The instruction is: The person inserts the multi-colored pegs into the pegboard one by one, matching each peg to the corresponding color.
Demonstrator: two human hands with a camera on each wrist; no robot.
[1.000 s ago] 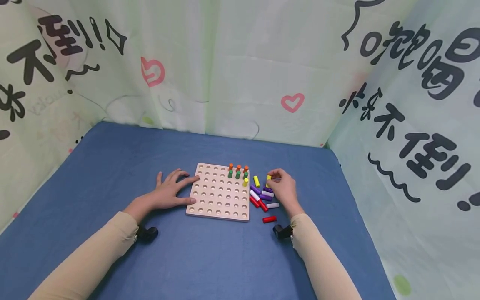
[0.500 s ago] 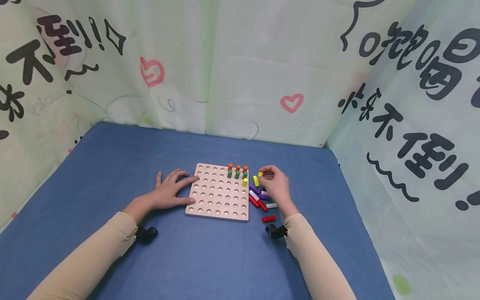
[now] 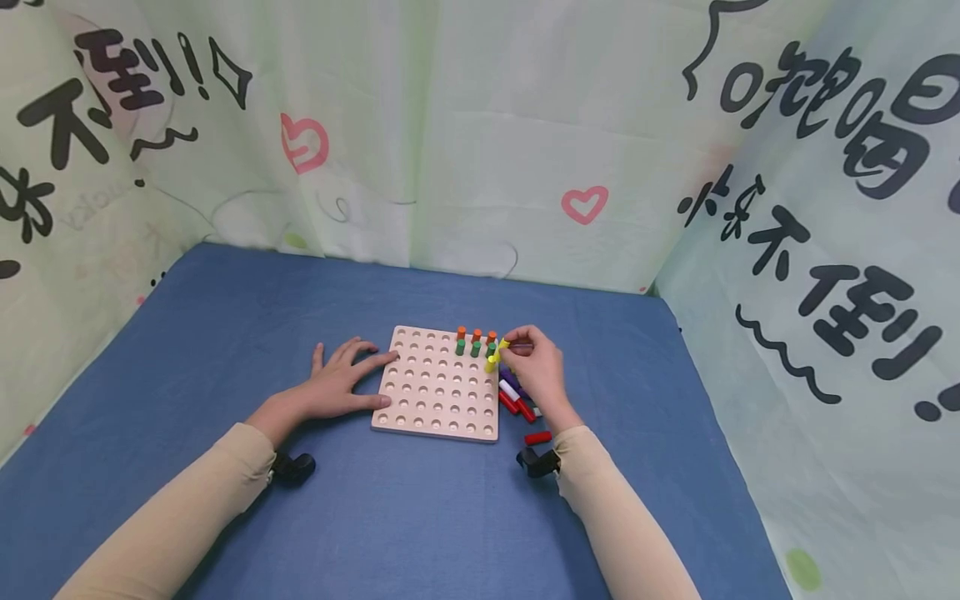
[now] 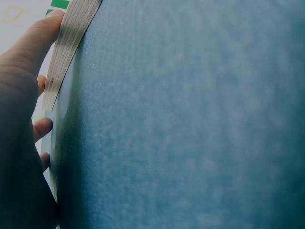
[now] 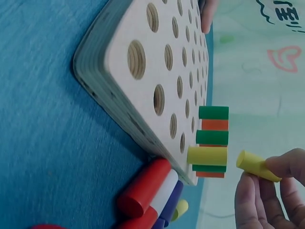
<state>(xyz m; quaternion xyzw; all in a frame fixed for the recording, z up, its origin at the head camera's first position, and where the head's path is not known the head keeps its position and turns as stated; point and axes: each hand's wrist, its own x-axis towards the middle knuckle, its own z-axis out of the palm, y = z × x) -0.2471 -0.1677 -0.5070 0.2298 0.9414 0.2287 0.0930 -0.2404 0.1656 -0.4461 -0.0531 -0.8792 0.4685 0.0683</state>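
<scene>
My right hand (image 3: 542,371) pinches a yellow peg (image 5: 259,167) between thumb and fingers, tilted, above the right edge of the wooden pegboard (image 3: 442,421). Right beside it, another yellow peg (image 5: 207,156) stands in a hole. Behind that one stand green pegs (image 3: 476,349) and orange pegs (image 3: 477,335), a short row of each at the board's far right corner. My left hand (image 3: 330,387) is spread at the board's left side, with thumb and fingertip right at its edge. In the left wrist view the thumb (image 4: 35,40) lies against the board's side (image 4: 69,52).
Loose pegs lie beside the board's right edge: several red pegs (image 5: 145,186), a white peg (image 3: 510,390), purple pegs (image 5: 170,200) and a yellow peg (image 5: 180,209). One red peg (image 3: 537,438) lies apart, nearer the front. A blue cloth (image 3: 420,517) covers the table; a printed curtain (image 3: 465,150) hangs behind.
My right hand has moved left with the yellow peg, from over the loose pegs to the board's right edge, and the peg now tilts. The left hand has stayed in place.
</scene>
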